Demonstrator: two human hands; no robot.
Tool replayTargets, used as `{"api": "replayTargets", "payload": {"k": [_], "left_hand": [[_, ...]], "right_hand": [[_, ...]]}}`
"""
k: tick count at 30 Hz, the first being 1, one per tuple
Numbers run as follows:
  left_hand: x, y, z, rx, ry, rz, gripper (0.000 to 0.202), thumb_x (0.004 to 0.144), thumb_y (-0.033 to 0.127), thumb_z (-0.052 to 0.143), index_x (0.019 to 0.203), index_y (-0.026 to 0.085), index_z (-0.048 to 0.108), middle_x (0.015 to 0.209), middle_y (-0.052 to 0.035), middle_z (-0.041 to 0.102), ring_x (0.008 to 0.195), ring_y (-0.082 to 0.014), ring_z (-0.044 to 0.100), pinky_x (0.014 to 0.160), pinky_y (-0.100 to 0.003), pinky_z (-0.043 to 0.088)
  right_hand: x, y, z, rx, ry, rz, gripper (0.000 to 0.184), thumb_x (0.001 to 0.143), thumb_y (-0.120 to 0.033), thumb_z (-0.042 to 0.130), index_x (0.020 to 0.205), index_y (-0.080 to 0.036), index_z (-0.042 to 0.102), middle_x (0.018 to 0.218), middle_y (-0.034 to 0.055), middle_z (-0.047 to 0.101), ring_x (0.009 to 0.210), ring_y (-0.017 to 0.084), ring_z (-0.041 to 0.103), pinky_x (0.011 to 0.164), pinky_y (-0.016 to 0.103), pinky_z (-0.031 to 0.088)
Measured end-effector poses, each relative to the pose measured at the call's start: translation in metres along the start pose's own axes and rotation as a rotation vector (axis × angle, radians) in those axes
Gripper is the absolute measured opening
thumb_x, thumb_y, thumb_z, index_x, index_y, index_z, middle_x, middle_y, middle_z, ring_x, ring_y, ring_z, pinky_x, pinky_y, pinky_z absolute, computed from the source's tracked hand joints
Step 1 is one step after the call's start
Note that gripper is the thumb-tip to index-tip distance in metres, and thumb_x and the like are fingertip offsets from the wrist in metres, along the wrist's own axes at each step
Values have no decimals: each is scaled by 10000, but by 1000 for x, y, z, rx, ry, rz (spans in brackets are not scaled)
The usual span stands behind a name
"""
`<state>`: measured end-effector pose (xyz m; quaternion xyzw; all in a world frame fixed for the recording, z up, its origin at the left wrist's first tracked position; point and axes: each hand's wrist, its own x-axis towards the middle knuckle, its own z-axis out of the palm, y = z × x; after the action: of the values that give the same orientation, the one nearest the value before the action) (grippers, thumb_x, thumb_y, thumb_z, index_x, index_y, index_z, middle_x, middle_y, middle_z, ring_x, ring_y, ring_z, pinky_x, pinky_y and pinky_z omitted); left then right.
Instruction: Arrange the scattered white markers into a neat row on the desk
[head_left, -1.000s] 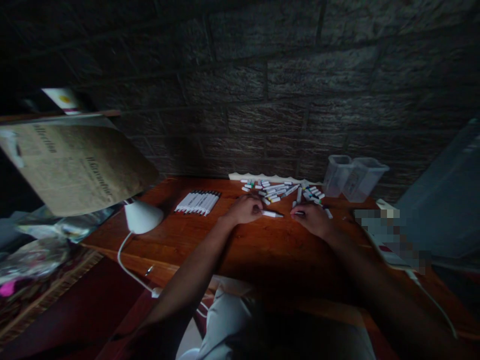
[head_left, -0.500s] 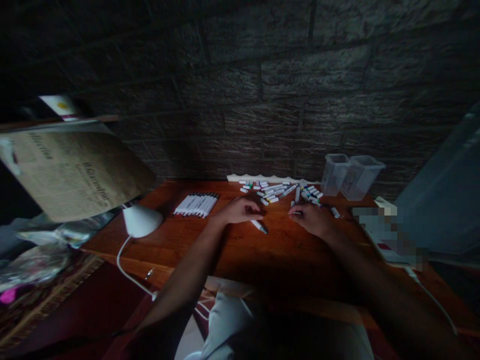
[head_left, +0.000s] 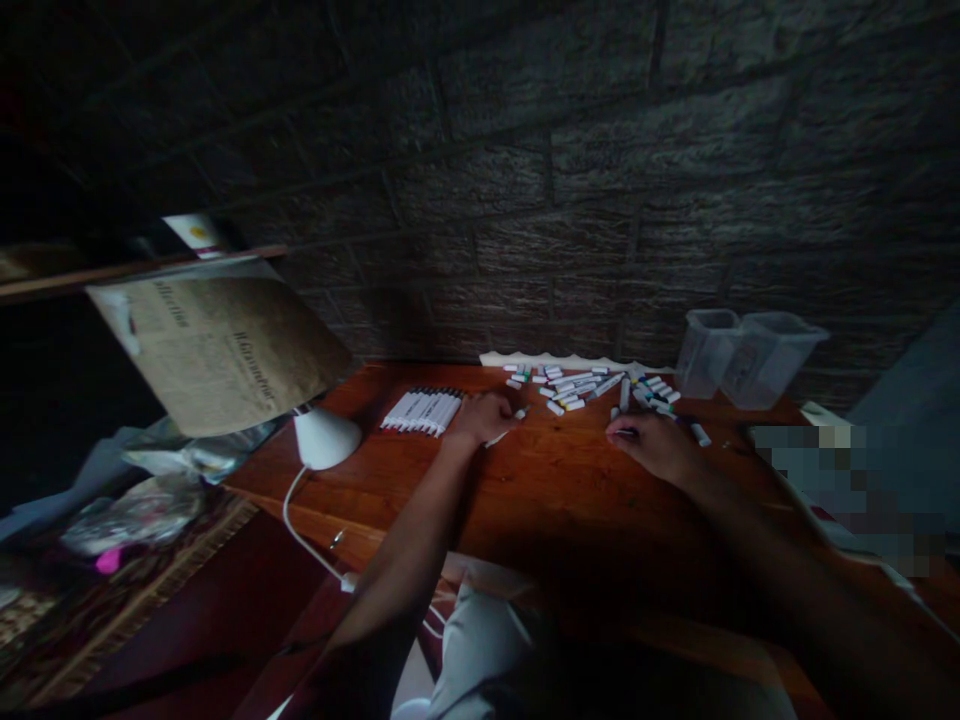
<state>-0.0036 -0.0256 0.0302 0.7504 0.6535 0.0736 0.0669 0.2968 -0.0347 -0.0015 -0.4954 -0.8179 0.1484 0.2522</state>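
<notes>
My left hand (head_left: 484, 416) is closed round a white marker (head_left: 498, 437), whose grey end shows past the fingers. Just left of it, a neat row of white markers (head_left: 421, 412) with dark ends lies side by side on the wooden desk. My right hand (head_left: 651, 443) has its fingers closed over the desk, around a small piece with a dark purple end (head_left: 624, 432), perhaps a marker cap; most of it is hidden. Behind the right hand, loose white markers (head_left: 576, 386) and several coloured-end caps (head_left: 660, 390) lie scattered.
Two clear plastic containers (head_left: 772, 362) stand at the back right by the stone wall. A wavy white strip (head_left: 562, 361) runs along the desk's back edge. At the left is a lamp with a white base (head_left: 326, 440) and paper shade (head_left: 225, 345). A blurred-out object (head_left: 847, 490) sits at the right.
My left hand has closed on the marker that lay beneath it and moved toward the row. My right hand stays near the loose pieces. The view has turned slightly left.
</notes>
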Motion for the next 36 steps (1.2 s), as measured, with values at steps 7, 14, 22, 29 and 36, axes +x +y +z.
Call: {"api": "replayTargets", "payload": {"k": [7,14,22,29,36], "left_hand": [[-1,-8,-3,172,166,-392,480,807,540,522,1002,158,736,1242,-189,615,1237,-384,440,989,-485,349],[3,-30,0,152,204,-509,499,847,495,477,1124,136,685,1390,-201,489,1312,-375,359,1045,-498,311],[8,-45,8,117,201,-609,657,853,362,458,1426,50,373,1557,-196,240,1450,-306,179,1156,-414,204],[14,-58,15,65,56,-682,940,827,643,359,1503,21,159,1579,-229,92,1465,-351,33,1167,-503,88],[12,-51,12,35,35,-734,1011,813,691,330,1493,-33,145,1565,-272,82,1456,-386,33,1165,-507,71]], "right_hand": [[0,2,0,4,-23,-3,180,835,-267,542,892,-263,713,931,-8,750,864,172,692,787,294,508],[-2,0,0,-27,7,0,181,845,-302,536,870,-277,714,909,-21,752,824,166,697,759,282,516],[-3,-1,-2,-34,26,-12,198,838,-341,529,847,-291,720,886,-21,757,768,166,699,706,275,522],[-1,4,0,-50,22,-7,198,811,-359,549,859,-290,728,889,-27,758,792,172,699,734,273,516],[-2,2,-1,-33,38,-22,185,802,-359,553,825,-307,729,845,-37,759,718,167,693,689,274,522]]}}
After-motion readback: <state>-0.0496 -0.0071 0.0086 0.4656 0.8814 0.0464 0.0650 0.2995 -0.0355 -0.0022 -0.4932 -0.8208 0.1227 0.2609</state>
